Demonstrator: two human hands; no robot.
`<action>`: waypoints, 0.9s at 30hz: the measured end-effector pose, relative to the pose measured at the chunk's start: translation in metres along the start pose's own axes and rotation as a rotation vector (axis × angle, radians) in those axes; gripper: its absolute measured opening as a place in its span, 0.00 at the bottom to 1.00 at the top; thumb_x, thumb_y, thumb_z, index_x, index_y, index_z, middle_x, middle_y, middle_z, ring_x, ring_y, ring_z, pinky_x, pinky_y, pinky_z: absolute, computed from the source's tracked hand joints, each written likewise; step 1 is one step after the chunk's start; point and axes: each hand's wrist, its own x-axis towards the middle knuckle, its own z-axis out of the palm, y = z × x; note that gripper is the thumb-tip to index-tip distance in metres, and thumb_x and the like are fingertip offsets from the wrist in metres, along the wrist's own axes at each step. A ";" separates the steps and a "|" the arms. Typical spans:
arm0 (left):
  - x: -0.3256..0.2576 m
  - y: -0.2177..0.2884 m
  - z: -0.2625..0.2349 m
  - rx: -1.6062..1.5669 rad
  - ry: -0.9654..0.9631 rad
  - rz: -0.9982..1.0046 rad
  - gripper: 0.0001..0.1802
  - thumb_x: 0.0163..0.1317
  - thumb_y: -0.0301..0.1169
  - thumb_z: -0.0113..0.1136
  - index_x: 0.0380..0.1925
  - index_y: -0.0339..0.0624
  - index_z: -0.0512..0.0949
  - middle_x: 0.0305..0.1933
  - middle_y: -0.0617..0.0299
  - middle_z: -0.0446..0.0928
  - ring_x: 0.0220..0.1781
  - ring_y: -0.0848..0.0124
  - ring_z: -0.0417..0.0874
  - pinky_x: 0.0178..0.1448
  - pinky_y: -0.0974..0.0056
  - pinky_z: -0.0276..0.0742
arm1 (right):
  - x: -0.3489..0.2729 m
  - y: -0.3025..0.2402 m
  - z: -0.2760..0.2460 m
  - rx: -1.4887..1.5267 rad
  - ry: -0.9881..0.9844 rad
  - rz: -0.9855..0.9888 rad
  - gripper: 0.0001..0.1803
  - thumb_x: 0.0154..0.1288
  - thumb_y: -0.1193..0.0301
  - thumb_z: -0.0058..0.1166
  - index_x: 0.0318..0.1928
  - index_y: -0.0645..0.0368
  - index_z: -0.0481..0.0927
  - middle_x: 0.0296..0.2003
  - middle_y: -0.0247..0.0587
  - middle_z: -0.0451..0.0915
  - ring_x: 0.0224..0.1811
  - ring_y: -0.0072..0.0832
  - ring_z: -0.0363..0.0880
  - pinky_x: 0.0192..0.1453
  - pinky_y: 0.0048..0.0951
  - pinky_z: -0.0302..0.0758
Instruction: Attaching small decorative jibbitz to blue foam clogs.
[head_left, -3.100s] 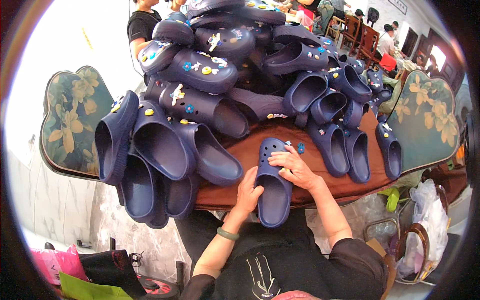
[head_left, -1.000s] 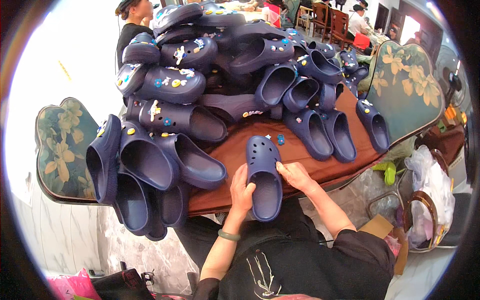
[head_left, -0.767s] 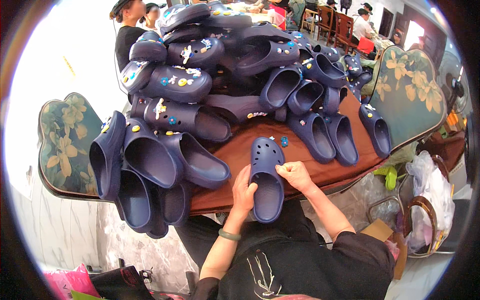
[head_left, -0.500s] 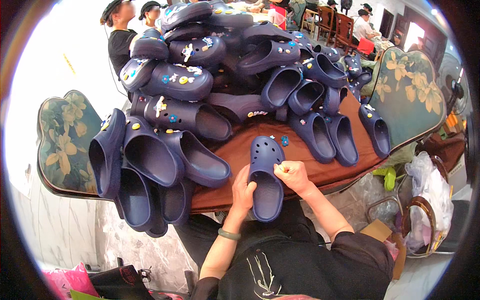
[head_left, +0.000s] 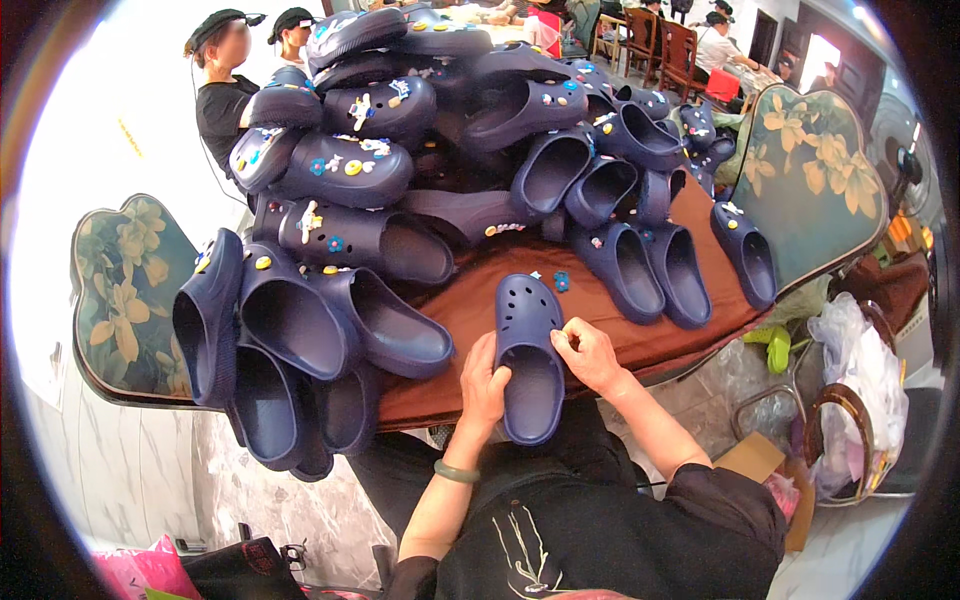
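A plain dark blue clog (head_left: pixel 528 345) lies toe-away at the front edge of a brown table (head_left: pixel 470 300). My left hand (head_left: pixel 485 378) grips its left side near the heel opening. My right hand (head_left: pixel 588 355) pinches its right rim with the fingers curled over the edge. A small blue charm (head_left: pixel 561 282) lies on the table just beyond the clog's toe. A green bangle (head_left: pixel 456 472) sits on my left wrist.
A big heap of dark blue clogs (head_left: pixel 400 180), many with coloured charms, covers the table's back and left. A row of clogs (head_left: pixel 680 270) stands at right. Floral chair backs flank the table (head_left: pixel 125 290) (head_left: pixel 815 180). Two people (head_left: pixel 225 90) stand behind. Plastic bags (head_left: pixel 850 390) lie at right.
The view shifted slightly; both hands stay on the same clog at the table's front edge, with my right fingers working along its right rim.
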 end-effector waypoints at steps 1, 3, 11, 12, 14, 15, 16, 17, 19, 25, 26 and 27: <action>0.000 0.000 0.000 0.001 -0.005 0.000 0.28 0.53 0.35 0.46 0.54 0.33 0.71 0.55 0.44 0.73 0.58 0.49 0.73 0.63 0.54 0.66 | -0.002 -0.002 0.001 0.002 0.003 0.003 0.12 0.63 0.66 0.57 0.30 0.61 0.75 0.23 0.41 0.73 0.23 0.26 0.70 0.30 0.28 0.68; 0.002 -0.001 -0.003 0.018 -0.043 0.013 0.27 0.53 0.34 0.46 0.54 0.33 0.71 0.55 0.45 0.73 0.57 0.49 0.73 0.62 0.54 0.67 | -0.004 -0.008 0.004 0.161 0.129 -0.054 0.08 0.64 0.69 0.56 0.37 0.61 0.77 0.31 0.39 0.73 0.30 0.25 0.70 0.35 0.26 0.69; 0.009 0.032 -0.008 0.271 -0.158 -0.097 0.22 0.56 0.26 0.57 0.52 0.34 0.71 0.51 0.46 0.74 0.54 0.49 0.74 0.57 0.53 0.70 | -0.009 0.002 -0.008 0.291 -0.014 -0.250 0.08 0.63 0.74 0.56 0.43 0.58 0.78 0.36 0.36 0.71 0.33 0.22 0.71 0.39 0.22 0.71; 0.005 0.049 -0.001 0.383 0.021 0.051 0.21 0.56 0.27 0.59 0.50 0.35 0.72 0.47 0.46 0.74 0.50 0.48 0.75 0.55 0.52 0.71 | -0.010 0.008 -0.009 0.278 -0.004 -0.267 0.09 0.62 0.74 0.57 0.44 0.58 0.78 0.36 0.37 0.72 0.33 0.25 0.73 0.39 0.24 0.73; -0.009 0.066 0.007 0.402 0.222 0.287 0.16 0.55 0.28 0.65 0.42 0.36 0.74 0.35 0.50 0.73 0.40 0.48 0.74 0.48 0.50 0.72 | -0.009 0.012 -0.002 0.177 0.054 -0.317 0.10 0.62 0.74 0.57 0.44 0.57 0.77 0.36 0.40 0.72 0.34 0.30 0.74 0.40 0.28 0.74; -0.017 0.072 0.010 0.334 0.137 0.275 0.14 0.55 0.30 0.66 0.38 0.37 0.73 0.34 0.51 0.73 0.40 0.51 0.75 0.46 0.53 0.72 | -0.008 0.013 0.001 0.080 0.106 -0.364 0.12 0.61 0.74 0.57 0.45 0.57 0.76 0.36 0.42 0.73 0.35 0.35 0.76 0.41 0.31 0.75; -0.019 0.079 0.010 0.317 -0.005 0.161 0.15 0.56 0.32 0.66 0.38 0.36 0.73 0.35 0.50 0.74 0.40 0.53 0.76 0.45 0.54 0.73 | -0.006 0.011 0.003 -0.014 0.112 -0.435 0.14 0.58 0.74 0.57 0.45 0.59 0.73 0.37 0.46 0.74 0.37 0.43 0.76 0.42 0.37 0.75; -0.020 0.083 0.011 0.298 -0.146 0.047 0.17 0.57 0.34 0.65 0.39 0.34 0.73 0.36 0.50 0.75 0.41 0.54 0.77 0.44 0.56 0.73 | -0.004 0.009 0.006 -0.014 0.110 -0.433 0.14 0.58 0.74 0.57 0.45 0.59 0.73 0.37 0.46 0.74 0.37 0.43 0.76 0.42 0.37 0.75; -0.012 0.073 0.017 0.280 -0.102 -0.093 0.21 0.58 0.39 0.64 0.40 0.32 0.72 0.37 0.50 0.77 0.39 0.58 0.79 0.44 0.59 0.75 | -0.001 0.005 0.014 -0.190 0.163 -0.592 0.14 0.57 0.75 0.57 0.43 0.61 0.70 0.36 0.45 0.73 0.37 0.42 0.76 0.40 0.37 0.75; 0.014 0.051 0.028 -0.225 -0.042 -0.400 0.18 0.60 0.39 0.64 0.33 0.32 0.73 0.26 0.66 0.72 0.31 0.79 0.69 0.35 0.69 0.69 | 0.014 0.008 0.023 -0.324 0.197 -0.708 0.09 0.55 0.75 0.54 0.35 0.61 0.68 0.27 0.42 0.69 0.27 0.37 0.74 0.30 0.33 0.74; 0.013 0.047 0.031 -0.174 -0.020 -0.357 0.19 0.63 0.38 0.61 0.25 0.33 0.70 0.23 0.63 0.69 0.29 0.78 0.67 0.32 0.67 0.67 | 0.017 0.010 0.023 -0.325 0.166 -0.723 0.08 0.56 0.75 0.54 0.34 0.61 0.68 0.26 0.42 0.68 0.26 0.36 0.74 0.28 0.33 0.74; 0.010 0.045 0.033 -0.175 -0.015 -0.359 0.19 0.63 0.38 0.61 0.25 0.33 0.70 0.23 0.63 0.69 0.29 0.78 0.67 0.32 0.67 0.67 | 0.020 0.011 0.022 -0.325 0.134 -0.738 0.07 0.57 0.75 0.53 0.32 0.61 0.68 0.25 0.41 0.67 0.24 0.36 0.73 0.27 0.33 0.73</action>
